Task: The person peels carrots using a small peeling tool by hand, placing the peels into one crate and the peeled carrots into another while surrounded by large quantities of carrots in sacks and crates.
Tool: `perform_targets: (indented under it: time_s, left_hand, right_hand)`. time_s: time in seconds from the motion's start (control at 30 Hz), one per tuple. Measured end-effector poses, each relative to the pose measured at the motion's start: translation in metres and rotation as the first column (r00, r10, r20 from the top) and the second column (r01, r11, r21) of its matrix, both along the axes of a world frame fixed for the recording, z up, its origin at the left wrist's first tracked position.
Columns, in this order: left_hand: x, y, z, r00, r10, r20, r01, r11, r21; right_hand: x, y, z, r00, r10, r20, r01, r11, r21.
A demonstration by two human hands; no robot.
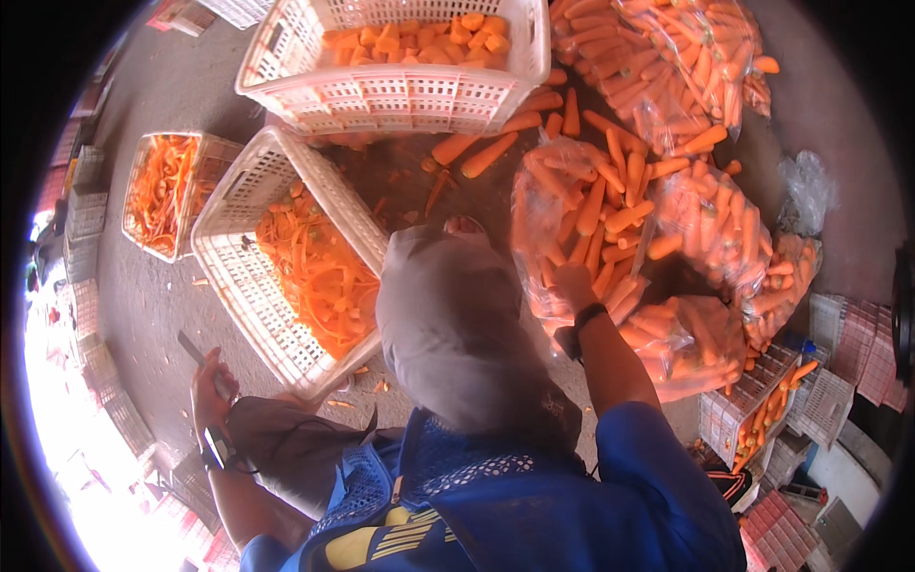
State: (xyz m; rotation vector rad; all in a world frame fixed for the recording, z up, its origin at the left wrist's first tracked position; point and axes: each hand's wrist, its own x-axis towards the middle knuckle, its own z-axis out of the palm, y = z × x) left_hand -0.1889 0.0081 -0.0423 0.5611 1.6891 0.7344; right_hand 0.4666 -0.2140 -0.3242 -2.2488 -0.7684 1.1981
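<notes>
Out at the left, my left hand point(214, 379) grips a knife point(191, 348), its flat grey blade pointing up and away from my knee. My right hand point(574, 282) reaches into an open clear plastic bag point(532, 207) of whole carrots point(592, 207). Its fingers are among the carrots, and I cannot tell whether they hold one. Between my legs and the left side stands a tilted white plastic crate point(239, 282) with carrot peelings point(314, 264) and cut ends inside. Ahead, another white crate point(400, 93) contains peeled carrot chunks point(429, 44).
A smaller crate point(132, 214) of peelings stands at the left. Loose carrots point(490, 155) lie on the concrete floor ahead. More filled carrot bags point(715, 222) crowd the right, near a crumpled plastic bag point(808, 189). Stacked crates point(743, 400) stand at the lower right.
</notes>
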Motion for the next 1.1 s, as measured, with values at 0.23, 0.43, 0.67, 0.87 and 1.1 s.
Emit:
perform_targets:
  time_s: [0.23,0.43,0.67,0.87,1.1]
  left_hand:
    - [0.029,0.019,-0.001,0.995,-0.050,-0.091,0.042,0.996,-0.082]
    - [0.042,0.035,-0.009,0.990,-0.068,-0.122,0.044,0.981,-0.190]
    - [0.053,0.039,-0.008,0.969,-0.144,-0.200,0.101,0.972,-0.212]
    - [0.039,0.041,-0.015,0.979,-0.119,-0.168,0.081,0.973,-0.217]
    - [0.044,0.039,-0.011,0.977,-0.092,-0.194,0.046,0.972,-0.229]
  right_hand:
    - [-0.008,-0.018,-0.009,0.910,-0.014,0.414,0.117,0.968,-0.224]
    - [-0.017,-0.050,-0.011,0.956,-0.037,0.291,0.145,0.923,-0.357]
    - [-0.019,-0.053,-0.013,0.869,-0.222,0.441,0.259,0.966,-0.023]
    - [-0.003,-0.048,-0.041,0.902,-0.249,0.353,0.375,0.858,-0.351]
    - [0.010,-0.030,-0.032,0.770,-0.258,0.584,0.443,0.874,-0.198]
